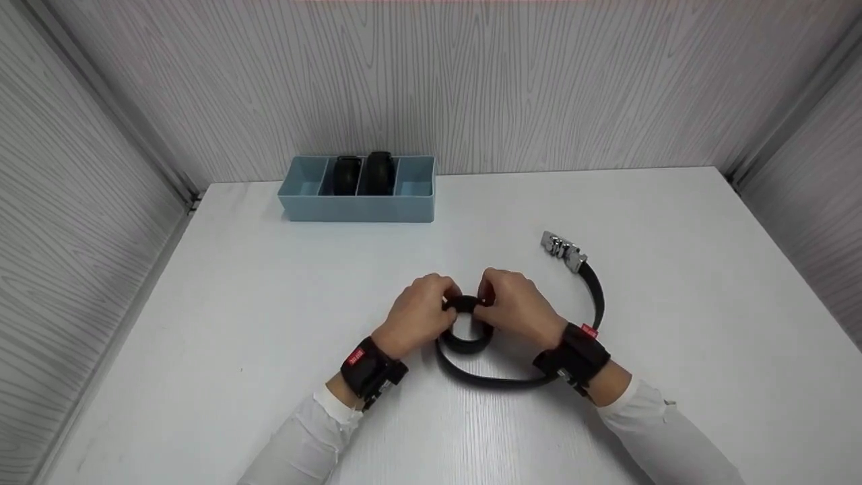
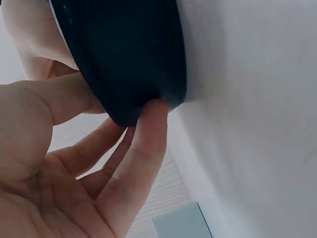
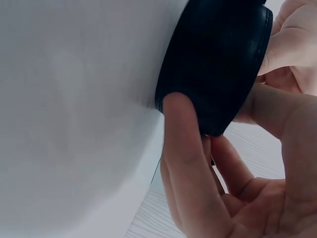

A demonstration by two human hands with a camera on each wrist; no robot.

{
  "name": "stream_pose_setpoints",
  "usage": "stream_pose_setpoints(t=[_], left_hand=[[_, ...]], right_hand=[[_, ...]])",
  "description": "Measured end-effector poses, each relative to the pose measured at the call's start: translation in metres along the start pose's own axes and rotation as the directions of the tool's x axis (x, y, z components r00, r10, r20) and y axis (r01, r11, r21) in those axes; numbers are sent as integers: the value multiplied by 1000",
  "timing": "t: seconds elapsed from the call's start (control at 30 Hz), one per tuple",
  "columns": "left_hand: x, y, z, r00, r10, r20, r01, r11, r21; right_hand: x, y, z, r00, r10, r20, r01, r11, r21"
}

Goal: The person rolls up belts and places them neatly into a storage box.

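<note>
A black belt point(image 1: 495, 382) lies on the white table, one end wound into a round coil standing on its edge. Its silver buckle point(image 1: 564, 250) is at the far right end of the loose strap, which curves round past the right wrist. My left hand point(image 1: 421, 311) pinches the coil's far left side between thumb and fingers. Opposite it, my right hand point(image 1: 517, 306) pinches the far right side. Both wrist views show the belt's smooth dark band point(image 2: 129, 54) close up, with fingertips pressed on its outer and inner faces.
A blue divided box point(image 1: 357, 209) stands at the back left of the table point(image 1: 202, 303). Two black rolled belts point(image 1: 380, 174) sit upright in its middle compartments. Grey wood-grain panels point(image 1: 471, 87) rise behind and at both sides.
</note>
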State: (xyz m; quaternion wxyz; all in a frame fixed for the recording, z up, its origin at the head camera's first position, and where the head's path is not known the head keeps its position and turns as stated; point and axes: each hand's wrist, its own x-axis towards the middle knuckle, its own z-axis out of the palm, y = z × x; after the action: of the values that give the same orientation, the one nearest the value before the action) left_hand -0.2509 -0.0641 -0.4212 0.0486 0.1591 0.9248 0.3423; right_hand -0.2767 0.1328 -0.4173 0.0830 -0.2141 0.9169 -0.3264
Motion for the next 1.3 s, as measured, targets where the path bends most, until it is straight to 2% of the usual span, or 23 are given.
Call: stream_pose_setpoints(t=[0.3,0.5,0.73,0.9,1.3], left_hand=[[-3,1,0,1000,10,1,-10,1000,-6],[0,0,1,1000,3,3,-3,999,-38],[1,0,0,999,-42,9,42,999,-28],[2,0,0,998,-61,24,61,998,-26],[0,1,0,1000,-2,-6,2,1000,-24]], right_hand=[[2,0,1,999,-19,47,19,1000,19],[0,0,2,999,-32,21,31,999,25],[0,1,1,1000,8,-5,-8,1000,-3],[0,1,-1,999,35,19,-35,999,4],[1,1,0,999,-35,-16,35,999,-3]])
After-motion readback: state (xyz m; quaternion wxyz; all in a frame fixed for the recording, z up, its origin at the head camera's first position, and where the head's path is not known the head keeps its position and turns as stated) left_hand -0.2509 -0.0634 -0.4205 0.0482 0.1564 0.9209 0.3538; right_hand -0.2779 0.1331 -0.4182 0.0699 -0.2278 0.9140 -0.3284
